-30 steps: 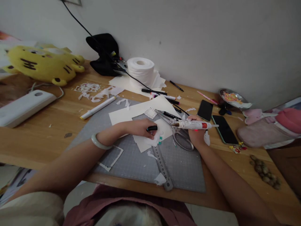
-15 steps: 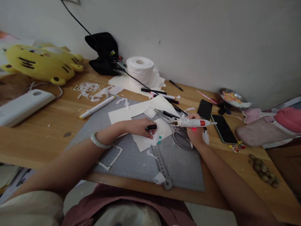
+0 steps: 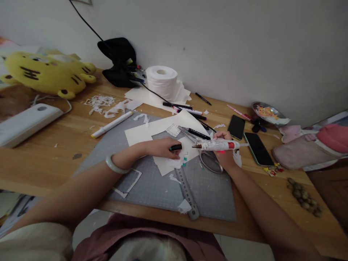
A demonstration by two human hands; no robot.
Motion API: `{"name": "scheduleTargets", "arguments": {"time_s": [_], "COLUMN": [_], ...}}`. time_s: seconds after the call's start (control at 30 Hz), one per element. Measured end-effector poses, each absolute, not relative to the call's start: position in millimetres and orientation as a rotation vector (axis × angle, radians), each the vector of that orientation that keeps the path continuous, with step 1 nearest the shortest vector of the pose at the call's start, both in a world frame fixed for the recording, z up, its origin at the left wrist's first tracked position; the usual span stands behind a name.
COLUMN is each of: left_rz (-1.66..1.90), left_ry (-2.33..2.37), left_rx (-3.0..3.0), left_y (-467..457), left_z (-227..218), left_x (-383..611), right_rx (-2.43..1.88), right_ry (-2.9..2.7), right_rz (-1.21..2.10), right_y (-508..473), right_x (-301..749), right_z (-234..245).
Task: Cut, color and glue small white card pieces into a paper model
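My left hand (image 3: 165,147) is closed, with a short black marker-like piece (image 3: 175,147) with a teal edge between its fingers. Crumpled white tissue (image 3: 175,162) lies under those fingertips, beside small teal bits (image 3: 185,161). My right hand (image 3: 225,154) is wrapped round a white glue gun (image 3: 214,145) with an orange-red label and a glowing red light. Its brownish nozzle points left, toward my left hand, and a glue stick pokes out of the back. Beneath the glue gun lie grey-handled scissors (image 3: 210,162). A steel ruler (image 3: 187,195) runs from the tissue toward the table's front edge.
A grey cutting mat (image 3: 214,199) carries white paper sheets (image 3: 141,131) and a small dotted paper square (image 3: 173,130). Behind stand a tissue roll (image 3: 162,85) and several markers. Two phones (image 3: 259,148) lie right; a white marker (image 3: 112,124) lies left. A black cord crosses behind.
The glue gun in my right hand has shifted slightly left and down, its nozzle closer to my left hand. My left hand stays nearly in place.
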State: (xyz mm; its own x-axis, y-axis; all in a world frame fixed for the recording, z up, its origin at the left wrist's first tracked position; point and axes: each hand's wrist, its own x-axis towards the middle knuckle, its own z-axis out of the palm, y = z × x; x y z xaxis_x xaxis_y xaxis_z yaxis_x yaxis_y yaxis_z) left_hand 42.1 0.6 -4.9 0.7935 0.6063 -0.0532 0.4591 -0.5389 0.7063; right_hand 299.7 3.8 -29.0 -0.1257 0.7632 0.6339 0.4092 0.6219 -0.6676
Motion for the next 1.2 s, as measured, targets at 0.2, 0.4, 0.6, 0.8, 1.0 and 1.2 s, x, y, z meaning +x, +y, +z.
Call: {"name": "scheduleTargets", "arguments": {"time_s": [0.2, 0.4, 0.6, 0.8, 1.0, 1.2], "left_rz": [0.244, 0.221, 0.207, 0.279, 0.354, 0.474], "left_ry": [0.826, 0.844, 0.848, 0.78, 0.689, 0.686], "left_rx": [2.284, 2.35, 2.36, 2.259, 1.842, 1.621], "left_y": [0.0, -1.3, -1.0, -0.1, 3.7, 9.2], "left_z": [-6.7, -8.0, -7.1, -8.3, -13.0, -14.1], "left_x": [45.6, 47.8, 46.6, 41.6, 34.3, 27.4], "right_rx": [-0.955, -0.957, -0.923, -0.921, -0.984, -0.998], "right_ry": [-1.753, -1.776, -1.776, -1.738, -1.738, -1.798], "right_rz": [0.411, 0.403, 0.43, 0.463, 0.553, 0.55], "right_y": [4.8, 5.9, 5.4, 4.4, 3.0, 2.9], "right_x": [301.0, 301.6, 303.2, 302.0, 301.6, 304.9], "right_z": [-29.6, -29.0, -27.7, -25.8, -25.7, -29.7]}}
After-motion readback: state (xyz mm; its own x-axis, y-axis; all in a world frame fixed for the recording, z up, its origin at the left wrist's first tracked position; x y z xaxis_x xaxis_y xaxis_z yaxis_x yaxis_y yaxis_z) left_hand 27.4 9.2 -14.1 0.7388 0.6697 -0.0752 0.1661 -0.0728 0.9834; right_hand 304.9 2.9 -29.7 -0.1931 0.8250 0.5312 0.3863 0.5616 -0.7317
